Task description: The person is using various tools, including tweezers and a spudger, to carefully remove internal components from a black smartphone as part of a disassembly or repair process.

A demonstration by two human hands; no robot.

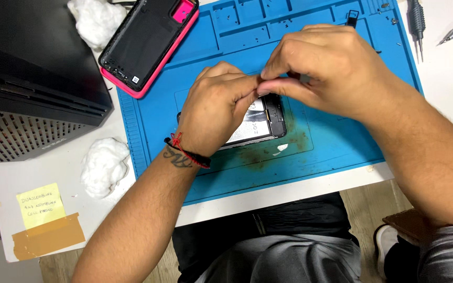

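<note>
Two hands, one opened phone, one pink case, two cotton wads, one blue mat.

White table fills most of the view, edge running near the bottom. Blue work mat lies on it, brown stain in the middle, small compartments along its far side. Black box with a vented grille sits at far left. Two cotton wads on the bare tabletop, one near the top edge. Yellow sticky note taped at the left corner with brown tape. Wood floor below the table. Light is even, soft shadows.
</note>
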